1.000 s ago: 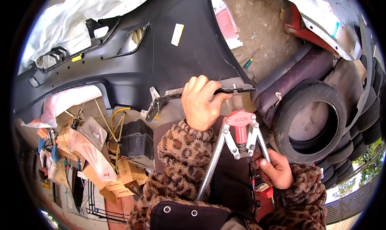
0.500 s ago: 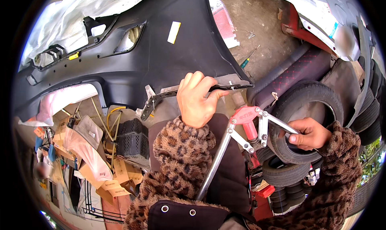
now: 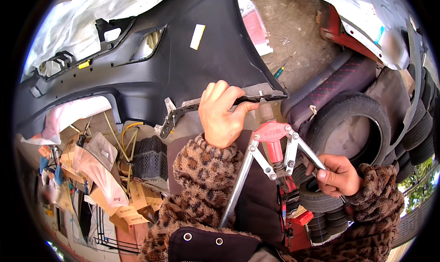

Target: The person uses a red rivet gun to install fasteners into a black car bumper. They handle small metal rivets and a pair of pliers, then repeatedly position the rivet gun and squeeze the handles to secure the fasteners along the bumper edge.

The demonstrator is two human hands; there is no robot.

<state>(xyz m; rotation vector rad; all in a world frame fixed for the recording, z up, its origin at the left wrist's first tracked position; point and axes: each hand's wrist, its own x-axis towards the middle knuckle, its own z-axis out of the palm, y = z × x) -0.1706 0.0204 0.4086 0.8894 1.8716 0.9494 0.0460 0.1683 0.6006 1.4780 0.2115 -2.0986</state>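
My left hand [image 3: 223,111] pinches the edge of a large black car bumper cover [image 3: 201,67], thumb below and fingers above. A dark perforated bracket strip [image 3: 183,110] runs along that edge. My right hand [image 3: 338,174] is wrapped round one metal handle of a red two-handled rivet gun [image 3: 275,136]. Its other handle [image 3: 237,186] slants down against my body. The nose of the rivet gun points up at the strip, just right of my left thumb, at a thin pale rivet pin [image 3: 261,93]; whether the nose has closed over the pin, I cannot tell.
Tyres [image 3: 353,124] and a dark red-stitched seat cushion [image 3: 327,90] stand at the right. A screwdriver [image 3: 284,66] lies on the floor beyond the bumper. At left are a black crate [image 3: 151,159], cardboard boxes [image 3: 137,200] and a person [image 3: 52,170].
The rivet gun has moved left and tilted more upright, its nose now nearer the rivet pin. My right hand came left and down with its handle. My left hand stays on the edge.
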